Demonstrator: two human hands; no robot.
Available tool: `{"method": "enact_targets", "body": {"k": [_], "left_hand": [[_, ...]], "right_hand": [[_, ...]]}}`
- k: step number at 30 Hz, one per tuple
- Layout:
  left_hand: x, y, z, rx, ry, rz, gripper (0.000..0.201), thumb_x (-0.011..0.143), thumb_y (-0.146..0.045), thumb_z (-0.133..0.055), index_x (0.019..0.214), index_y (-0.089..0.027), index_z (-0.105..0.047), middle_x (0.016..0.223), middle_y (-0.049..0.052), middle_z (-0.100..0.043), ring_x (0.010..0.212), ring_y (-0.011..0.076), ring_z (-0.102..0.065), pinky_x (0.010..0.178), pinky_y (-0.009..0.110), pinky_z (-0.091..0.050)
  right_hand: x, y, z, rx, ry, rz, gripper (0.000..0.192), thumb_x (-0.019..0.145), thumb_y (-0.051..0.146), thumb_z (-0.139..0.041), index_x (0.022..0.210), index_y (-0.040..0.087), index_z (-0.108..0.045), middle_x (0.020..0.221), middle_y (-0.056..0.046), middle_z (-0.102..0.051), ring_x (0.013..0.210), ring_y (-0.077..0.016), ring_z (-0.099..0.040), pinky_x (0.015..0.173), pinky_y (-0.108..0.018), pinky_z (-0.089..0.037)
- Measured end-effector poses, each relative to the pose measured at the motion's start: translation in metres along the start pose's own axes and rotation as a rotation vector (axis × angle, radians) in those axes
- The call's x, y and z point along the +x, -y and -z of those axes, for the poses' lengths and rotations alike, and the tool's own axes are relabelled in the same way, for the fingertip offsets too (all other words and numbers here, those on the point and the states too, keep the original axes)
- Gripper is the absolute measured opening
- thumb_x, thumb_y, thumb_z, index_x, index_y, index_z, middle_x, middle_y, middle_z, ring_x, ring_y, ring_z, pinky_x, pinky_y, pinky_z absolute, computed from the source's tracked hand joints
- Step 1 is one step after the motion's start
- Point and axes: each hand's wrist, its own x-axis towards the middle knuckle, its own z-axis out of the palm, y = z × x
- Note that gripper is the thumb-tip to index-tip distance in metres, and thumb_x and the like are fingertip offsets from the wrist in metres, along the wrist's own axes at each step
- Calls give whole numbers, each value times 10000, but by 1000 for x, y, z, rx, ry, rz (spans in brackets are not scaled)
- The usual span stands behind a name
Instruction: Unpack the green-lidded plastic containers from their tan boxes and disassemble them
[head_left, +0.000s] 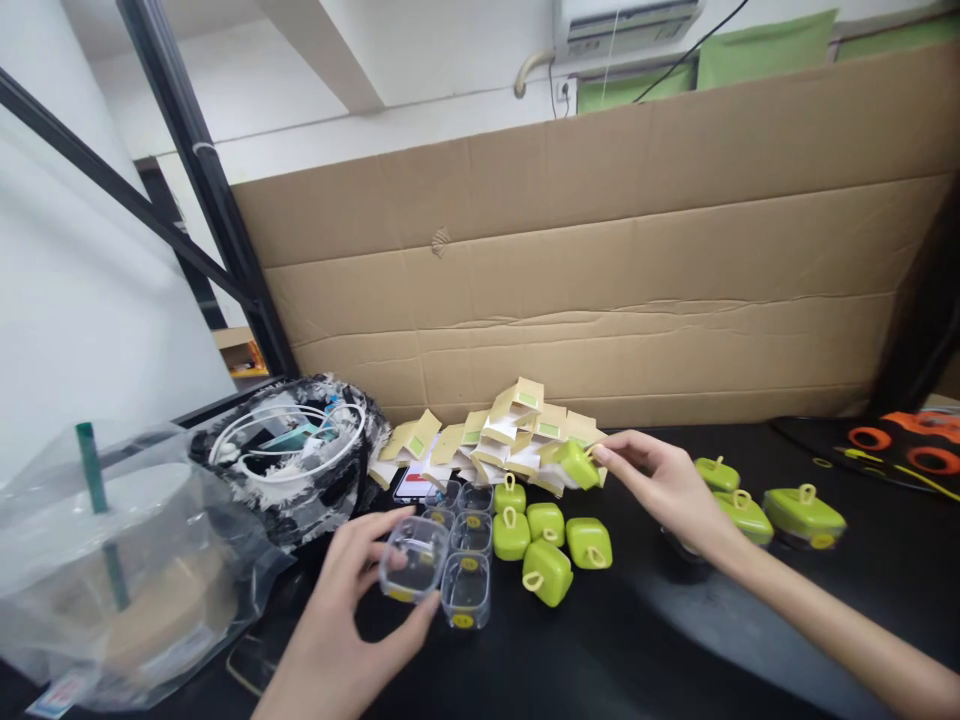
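Clear case [413,571] sits in my left hand [352,625], fingers [379,530] curled loosely around it, thumb at its near rim, held just above the worktop [600,640]. It looks open, with no green lid on it. My right hand [664,490] pinches one green lid [577,463] between thumb and fingertips, other fingers half spread, lid well apart from the case, off to its right and farther back.

Progress, my guess: early to middle. Several more clear cases [465,545] stand uncovered beside my left fingers. Loose green lids [544,545] lie in a bunch between my hands. Three closed green-topped cases [761,510] sit right of my right wrist, so likely done. Behind the lids: pile of small folded cards [502,435]. Far left: plastic bag [105,560].
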Motion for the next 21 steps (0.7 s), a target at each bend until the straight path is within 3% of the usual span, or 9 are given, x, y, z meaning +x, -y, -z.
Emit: {"method": "enact_targets", "body": {"k": [2,5,8,12,15,17,21], "left_hand": [[-4,19,3,0,-58,68,479,712,-409,-606,1145,-237,-496,1072,39,-611,953,197,-607,862,329,-497],[-9,40,-1,104,-42,144,510,653,-458,-643,1088,-208,-557,841,15,-644,733,193,-616,715,325,-521],[-10,54,-8,85,38,183,523,615,-456,-652,1062,-191,-586,657,-28,-601,549,160,-565,564,284,-506],[-6,62,-17,41,63,191,574,593,-466,-661,1083,-176,-583,672,-21,-617,549,157,-573,558,273,-506],[-3,61,-26,29,14,166,604,608,-497,-648,1114,-178,-561,710,-11,-628,540,151,-552,552,275,-496],[-2,60,-31,-4,-37,151,608,625,-524,-637,1122,-185,-548,800,10,-639,527,139,-525,537,277,-486],[-8,59,-30,-21,-104,133,681,608,-557,-662,1166,-201,-501,1001,54,-612,597,152,-541,605,312,-508]], "right_hand": [[9,-17,10,-175,33,33,250,842,418,-514,855,199,-634,842,-53,-707,773,-221,-651,701,-317,-490],[10,-28,13,-401,127,79,205,861,364,-478,857,229,-632,834,-30,-713,764,-228,-657,691,-328,-486],[5,-25,4,-517,219,133,190,866,322,-466,844,241,-636,870,-20,-716,793,-227,-659,701,-336,-485],[4,-13,-1,-616,276,216,218,883,296,-438,896,234,-647,931,-38,-716,821,-227,-662,741,-353,-485],[9,-3,23,-683,260,232,276,904,270,-381,965,215,-644,986,-66,-701,860,-231,-653,778,-361,-474],[10,2,49,-697,338,174,287,905,277,-375,966,206,-646,966,-71,-692,855,-227,-646,771,-348,-477],[4,-4,91,-713,518,17,200,768,322,-585,910,201,-657,933,-73,-647,861,-232,-609,773,-333,-479]]}}
